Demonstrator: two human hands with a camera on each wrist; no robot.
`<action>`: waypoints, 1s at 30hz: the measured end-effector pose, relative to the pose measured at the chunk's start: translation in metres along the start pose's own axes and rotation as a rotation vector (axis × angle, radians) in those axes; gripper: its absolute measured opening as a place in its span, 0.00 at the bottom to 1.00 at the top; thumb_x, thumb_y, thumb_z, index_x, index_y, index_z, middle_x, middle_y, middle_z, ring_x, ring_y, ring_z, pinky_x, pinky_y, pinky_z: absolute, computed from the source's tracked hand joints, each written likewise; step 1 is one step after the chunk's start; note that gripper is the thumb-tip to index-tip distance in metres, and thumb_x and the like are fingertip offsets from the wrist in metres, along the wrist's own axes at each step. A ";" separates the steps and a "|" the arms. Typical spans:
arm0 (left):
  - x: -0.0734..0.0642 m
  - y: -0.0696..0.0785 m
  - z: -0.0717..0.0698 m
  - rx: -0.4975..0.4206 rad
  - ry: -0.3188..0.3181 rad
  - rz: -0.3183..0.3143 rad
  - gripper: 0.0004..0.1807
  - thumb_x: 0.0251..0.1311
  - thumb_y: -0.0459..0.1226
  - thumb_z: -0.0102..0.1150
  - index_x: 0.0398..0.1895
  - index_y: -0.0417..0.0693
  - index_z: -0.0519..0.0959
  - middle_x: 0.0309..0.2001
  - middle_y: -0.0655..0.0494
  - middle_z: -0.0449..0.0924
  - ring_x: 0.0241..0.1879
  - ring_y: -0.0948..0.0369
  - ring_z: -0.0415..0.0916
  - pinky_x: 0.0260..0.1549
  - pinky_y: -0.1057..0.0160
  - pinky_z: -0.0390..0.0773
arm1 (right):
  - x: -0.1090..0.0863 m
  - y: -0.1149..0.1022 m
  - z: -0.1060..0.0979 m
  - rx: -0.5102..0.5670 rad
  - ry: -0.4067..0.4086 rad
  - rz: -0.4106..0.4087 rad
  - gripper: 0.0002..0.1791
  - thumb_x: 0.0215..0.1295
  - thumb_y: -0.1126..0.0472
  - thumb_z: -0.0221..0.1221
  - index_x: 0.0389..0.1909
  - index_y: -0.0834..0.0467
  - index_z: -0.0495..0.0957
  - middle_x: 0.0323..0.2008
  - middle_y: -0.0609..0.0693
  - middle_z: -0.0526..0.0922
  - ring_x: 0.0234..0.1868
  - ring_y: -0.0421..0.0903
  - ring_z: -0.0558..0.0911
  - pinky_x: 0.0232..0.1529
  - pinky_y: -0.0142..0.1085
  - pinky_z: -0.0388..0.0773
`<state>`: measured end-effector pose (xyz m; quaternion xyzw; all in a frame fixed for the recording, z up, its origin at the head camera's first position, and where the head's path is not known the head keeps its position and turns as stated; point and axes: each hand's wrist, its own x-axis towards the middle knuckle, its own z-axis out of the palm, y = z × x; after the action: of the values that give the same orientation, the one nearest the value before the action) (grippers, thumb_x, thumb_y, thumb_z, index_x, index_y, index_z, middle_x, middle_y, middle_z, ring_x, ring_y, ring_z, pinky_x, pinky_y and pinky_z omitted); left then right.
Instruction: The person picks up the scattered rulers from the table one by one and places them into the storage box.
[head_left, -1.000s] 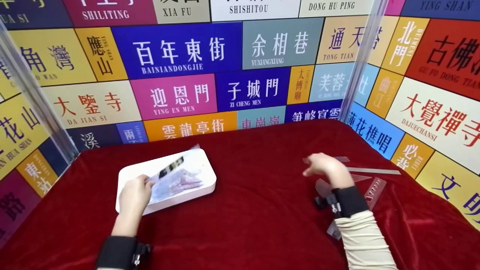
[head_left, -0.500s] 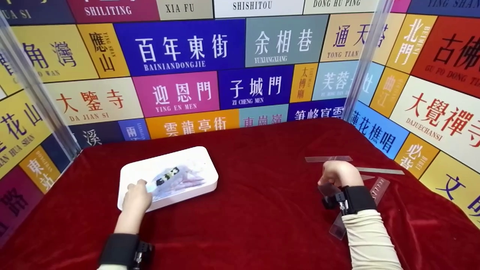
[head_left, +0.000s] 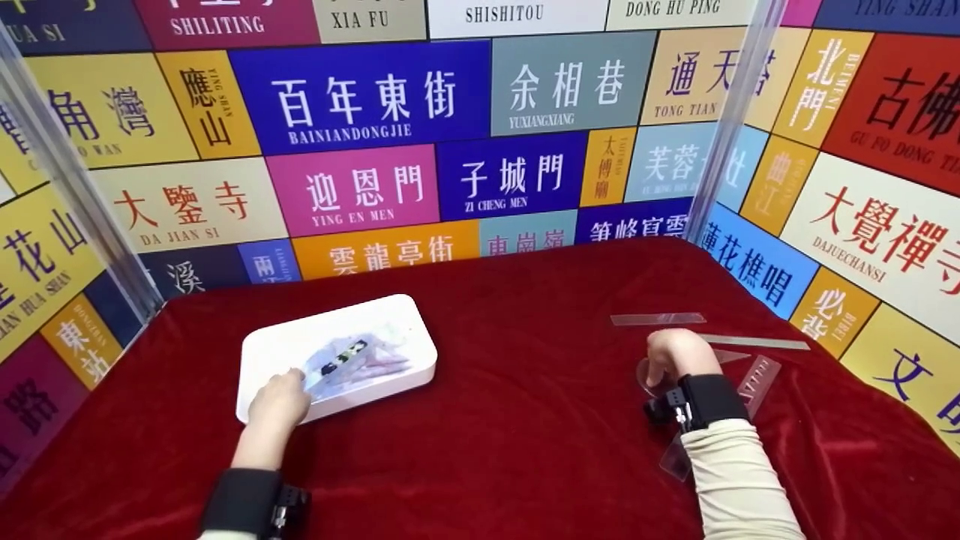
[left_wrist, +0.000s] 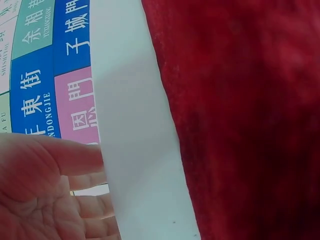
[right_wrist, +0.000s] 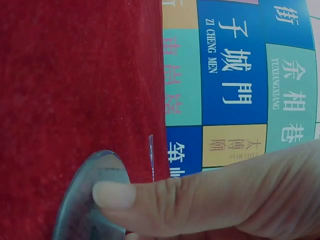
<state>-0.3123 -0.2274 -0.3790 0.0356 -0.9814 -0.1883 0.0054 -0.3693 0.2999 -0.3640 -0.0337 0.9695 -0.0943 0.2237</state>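
My left hand (head_left: 277, 401) rests at the near left edge of a white box (head_left: 266, 341) with a pale picture on top. In the left wrist view, its thumb and fairly straight fingers (left_wrist: 92, 205) reach over the box's upper edge. Right by the fingertips, a translucent strip with a black-and-white patch (head_left: 345, 358) lies over the lid. My right hand (head_left: 679, 356) pinches a clear protractor (right_wrist: 82, 207) by its curved edge. The thumb lies across the plastic in the right wrist view, with a fingertip showing through behind it.
Right of and beyond the right hand lie a clear strip (head_left: 658, 319), a metal ruler (head_left: 761, 343) and a clear ruler with cutouts (head_left: 759, 382). Another clear piece (head_left: 676, 459) shows beside the right wrist. Red cloth (head_left: 517, 420) covers the table; printed panels (head_left: 367, 97) stand around it.
The left hand has lowered the translucent strip from a raised tilt onto the box lid. My right hand has come down and taken hold of the protractor.
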 end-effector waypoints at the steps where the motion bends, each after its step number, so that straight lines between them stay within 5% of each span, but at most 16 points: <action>1: 0.000 0.000 0.000 0.003 -0.003 0.003 0.21 0.53 0.28 0.45 0.51 0.27 0.68 0.46 0.26 0.70 0.44 0.35 0.71 0.38 0.42 0.72 | 0.001 0.001 0.000 0.007 -0.006 0.004 0.05 0.48 0.65 0.64 0.25 0.63 0.80 0.22 0.51 0.75 0.26 0.46 0.73 0.30 0.36 0.73; 14: -0.007 0.012 -0.006 0.013 0.064 0.028 0.23 0.57 0.34 0.50 0.55 0.30 0.67 0.47 0.28 0.70 0.45 0.35 0.71 0.37 0.40 0.73 | 0.005 0.011 0.001 -0.012 -0.013 -0.041 0.15 0.50 0.59 0.65 0.13 0.55 0.69 0.15 0.44 0.62 0.22 0.41 0.64 0.25 0.31 0.63; 19: -0.012 0.025 -0.012 0.002 0.130 0.070 0.24 0.58 0.36 0.53 0.56 0.32 0.69 0.48 0.30 0.71 0.45 0.36 0.71 0.38 0.40 0.73 | 0.003 0.008 -0.002 0.155 -0.023 -0.057 0.20 0.53 0.66 0.58 0.09 0.51 0.61 0.10 0.42 0.56 0.14 0.36 0.54 0.17 0.27 0.51; 22: -0.016 0.033 -0.017 -0.006 0.156 0.097 0.23 0.58 0.37 0.54 0.55 0.32 0.69 0.48 0.31 0.72 0.45 0.36 0.71 0.38 0.40 0.73 | 0.001 0.004 -0.006 0.275 -0.011 -0.081 0.18 0.55 0.71 0.53 0.12 0.53 0.61 0.10 0.42 0.57 0.13 0.36 0.55 0.17 0.27 0.52; 30: -0.031 0.055 -0.026 -0.039 0.204 0.175 0.21 0.58 0.37 0.54 0.54 0.34 0.72 0.46 0.34 0.75 0.46 0.40 0.73 0.41 0.42 0.72 | -0.015 -0.028 -0.024 0.266 0.268 -0.281 0.02 0.54 0.72 0.53 0.27 0.63 0.72 0.21 0.49 0.71 0.18 0.40 0.68 0.21 0.31 0.67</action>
<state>-0.2847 -0.1841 -0.3341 -0.0313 -0.9713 -0.2018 0.1221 -0.3658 0.2783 -0.3310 -0.1255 0.9554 -0.2551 0.0799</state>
